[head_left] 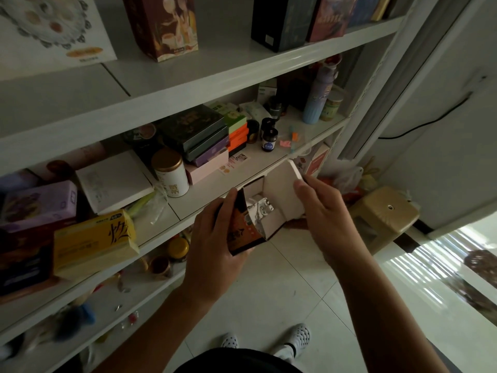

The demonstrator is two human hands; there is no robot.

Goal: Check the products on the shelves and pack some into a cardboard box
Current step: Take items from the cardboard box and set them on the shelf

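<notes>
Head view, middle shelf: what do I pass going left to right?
Lilac box → white flat box → gold-lidded tin → orange boxes → dark bottle → pale blue flask.

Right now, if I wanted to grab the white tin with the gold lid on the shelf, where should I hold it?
Wrap your fingers round the white body of the tin, below the gold lid, coming from the front. It stands upright near the front edge of the shelf, with a pink box close on its right, so the front looks like the free side.
</notes>
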